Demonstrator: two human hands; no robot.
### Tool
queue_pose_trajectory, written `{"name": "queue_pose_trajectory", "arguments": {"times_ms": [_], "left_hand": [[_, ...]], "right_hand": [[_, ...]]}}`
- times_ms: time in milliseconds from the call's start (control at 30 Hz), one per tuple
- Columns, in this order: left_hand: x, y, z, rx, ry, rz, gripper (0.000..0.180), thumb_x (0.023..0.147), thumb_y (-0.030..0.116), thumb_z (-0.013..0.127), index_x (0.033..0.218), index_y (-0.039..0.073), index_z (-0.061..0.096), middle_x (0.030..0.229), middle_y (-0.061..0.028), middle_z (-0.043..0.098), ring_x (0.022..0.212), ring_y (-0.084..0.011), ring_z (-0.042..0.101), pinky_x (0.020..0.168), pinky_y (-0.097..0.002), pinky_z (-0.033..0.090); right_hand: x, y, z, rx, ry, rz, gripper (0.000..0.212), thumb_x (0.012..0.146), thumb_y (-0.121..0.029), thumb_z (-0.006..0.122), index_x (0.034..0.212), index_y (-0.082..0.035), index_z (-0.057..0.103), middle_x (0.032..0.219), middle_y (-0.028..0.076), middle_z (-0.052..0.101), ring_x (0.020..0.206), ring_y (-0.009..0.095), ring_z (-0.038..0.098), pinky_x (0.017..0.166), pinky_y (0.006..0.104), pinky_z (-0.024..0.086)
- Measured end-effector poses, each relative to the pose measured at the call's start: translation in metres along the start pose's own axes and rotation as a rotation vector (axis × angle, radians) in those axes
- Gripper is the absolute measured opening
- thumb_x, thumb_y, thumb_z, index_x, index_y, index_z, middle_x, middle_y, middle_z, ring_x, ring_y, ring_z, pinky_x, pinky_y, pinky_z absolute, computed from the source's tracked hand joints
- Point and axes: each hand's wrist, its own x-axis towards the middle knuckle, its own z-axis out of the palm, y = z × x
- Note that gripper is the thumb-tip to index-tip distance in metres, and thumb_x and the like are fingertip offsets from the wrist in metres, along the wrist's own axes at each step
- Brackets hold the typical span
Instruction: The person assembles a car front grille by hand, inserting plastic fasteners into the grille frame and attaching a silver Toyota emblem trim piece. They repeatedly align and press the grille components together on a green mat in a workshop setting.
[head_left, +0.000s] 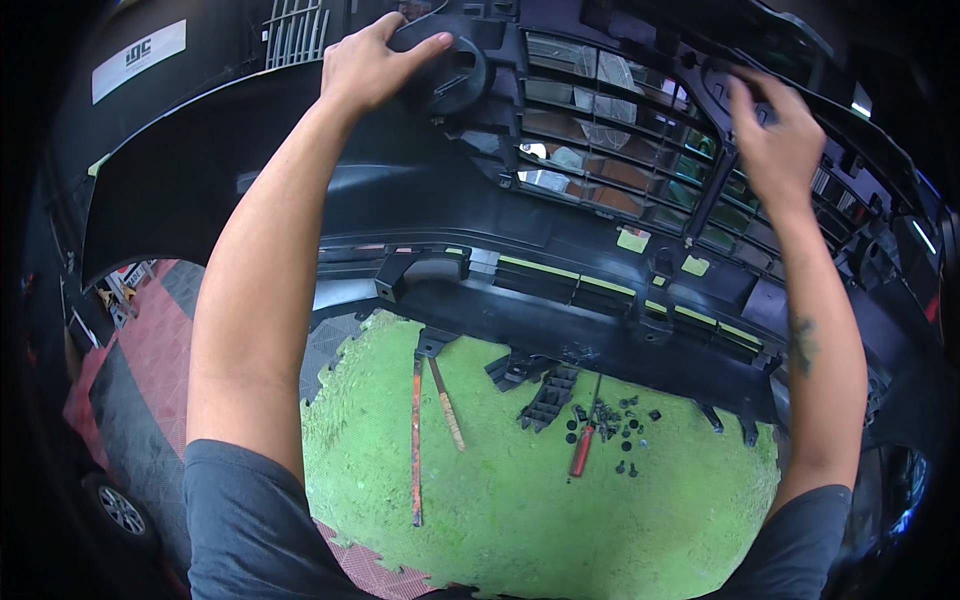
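A large black car bumper (420,195), seen from its inner side, stands upright before me with a slatted grille (610,125) in its middle. My left hand (365,65) is closed at the upper left, on a round black housing (462,85) at the bumper. Its thumb lies across the housing's top; the other fingers are partly hidden. My right hand (780,135) is raised at the upper right, beside a rounded black part (718,85) next to the grille. Motion blurs its fingers, so I cannot tell whether it touches or holds anything.
On the green mat (520,520) lie a red-handled screwdriver (582,450), several black clips (625,430), a black ribbed bracket (547,400) and two long strips, one an orange-marked strip (417,440). Red and grey floor tiles (150,350) and a car wheel (122,508) are at the left.
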Motion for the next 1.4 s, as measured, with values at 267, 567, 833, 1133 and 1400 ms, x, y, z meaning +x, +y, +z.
{"name": "queue_pose_trajectory", "arguments": {"times_ms": [267, 567, 833, 1133, 1400], "left_hand": [[0.0, -0.012, -0.011, -0.063, 0.023, 0.05, 0.079, 0.087, 0.072, 0.067, 0.13, 0.006, 0.067, 0.105, -0.0222, 0.076, 0.103, -0.0349, 0.073, 0.091, -0.0409, 0.054], [-0.021, 0.003, -0.045, 0.347, 0.294, 0.199, 0.072, 0.09, 0.07, 0.064, 0.129, 0.009, 0.069, 0.119, -0.0204, 0.067, 0.117, -0.0371, 0.064, 0.1, -0.0486, 0.049], [-0.028, 0.166, -0.051, -0.181, 0.121, 0.004, 0.049, 0.091, 0.052, 0.066, 0.11, 0.008, 0.077, 0.102, -0.0214, 0.076, 0.099, -0.0402, 0.073, 0.088, -0.0495, 0.057], [-0.006, 0.2, -0.019, -0.084, 0.241, 0.007, 0.051, 0.094, 0.055, 0.055, 0.103, 0.01, 0.078, 0.102, -0.021, 0.076, 0.099, -0.0423, 0.072, 0.089, -0.0518, 0.057], [-0.001, 0.215, -0.02, -0.065, 0.139, -0.041, 0.052, 0.098, 0.055, 0.049, 0.105, 0.012, 0.078, 0.105, -0.0199, 0.076, 0.1, -0.043, 0.071, 0.087, -0.0523, 0.056]], "right_hand": [[0.017, 0.037, -0.064, -0.492, -0.231, -0.313, 0.075, 0.088, 0.002, 0.065, 0.156, -0.015, 0.04, 0.149, 0.017, 0.051, 0.138, 0.036, 0.052, 0.108, 0.0446, 0.051], [0.075, 0.002, -0.061, -0.736, -0.721, -0.082, 0.071, 0.095, -0.045, 0.069, 0.145, 0.0, 0.045, 0.138, 0.019, 0.06, 0.132, 0.034, 0.058, 0.111, 0.05, 0.044], [0.065, 0.024, -0.054, -0.657, -0.641, -0.133, 0.08, 0.088, -0.042, 0.077, 0.149, -0.003, 0.043, 0.139, 0.017, 0.061, 0.132, 0.032, 0.058, 0.11, 0.0476, 0.044], [0.062, 0.017, -0.057, -0.588, -0.598, -0.111, 0.086, 0.084, -0.044, 0.081, 0.149, -0.003, 0.043, 0.135, 0.016, 0.062, 0.13, 0.032, 0.059, 0.111, 0.0454, 0.044], [0.058, 0.021, -0.061, -0.6, -0.573, -0.098, 0.078, 0.084, -0.043, 0.082, 0.143, -0.004, 0.049, 0.133, 0.016, 0.065, 0.129, 0.03, 0.061, 0.113, 0.0443, 0.042]]}}
